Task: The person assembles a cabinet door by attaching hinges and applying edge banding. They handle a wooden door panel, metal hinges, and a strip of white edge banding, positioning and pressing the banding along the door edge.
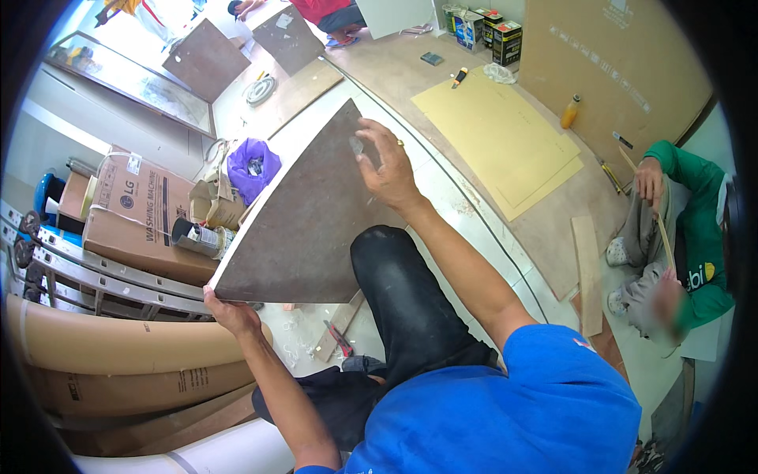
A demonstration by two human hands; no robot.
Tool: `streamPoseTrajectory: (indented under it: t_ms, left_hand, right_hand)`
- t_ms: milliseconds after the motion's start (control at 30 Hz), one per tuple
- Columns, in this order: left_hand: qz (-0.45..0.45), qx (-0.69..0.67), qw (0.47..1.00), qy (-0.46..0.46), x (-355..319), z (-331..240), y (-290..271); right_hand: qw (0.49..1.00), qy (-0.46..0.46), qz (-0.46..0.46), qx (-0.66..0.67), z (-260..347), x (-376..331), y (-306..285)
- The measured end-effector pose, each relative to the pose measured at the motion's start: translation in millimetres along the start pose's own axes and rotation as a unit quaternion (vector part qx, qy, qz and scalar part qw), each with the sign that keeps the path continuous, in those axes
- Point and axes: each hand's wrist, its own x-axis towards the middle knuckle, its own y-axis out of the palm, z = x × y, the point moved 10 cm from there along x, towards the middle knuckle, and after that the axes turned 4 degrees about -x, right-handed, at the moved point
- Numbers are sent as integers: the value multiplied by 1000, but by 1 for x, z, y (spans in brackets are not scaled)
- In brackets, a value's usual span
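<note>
A dark brown board (296, 213) with a pale edge stands tilted in front of me, resting against my bent knee. My left hand (234, 314) grips its lower left corner, with the thumb at the edge. Close to the upper right edge, my right hand (387, 166) is held with its fingers apart and curved, a ring on one finger. Between thumb and fingers a small translucent scrap (356, 145) shows against the board; whether the fingertips touch it is unclear. On the floor below lies a red utility knife (339, 338) beside a wood strip (328, 340).
At right sits a person in a green top (703, 213) holding a thin strip. Yellow sheets (497, 142) cover the floor ahead. Left are a large carton (142, 221), a metal ladder (118, 276), a purple bag (253, 164) and rolls (134, 336). Cans (507, 43) stand at the back.
</note>
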Motion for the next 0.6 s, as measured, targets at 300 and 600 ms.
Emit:
streamPoseTrajectory:
  t_ms: [300,600]
  left_hand:
    - [23,-17,1000,-1,7,-1,-3]
    - [29,-27,999,-5,-4,-1,-6]
  right_hand:
    - [999,23,-31,-27,33,16,8]
    - [995,12,-33,-95,23,12,16]
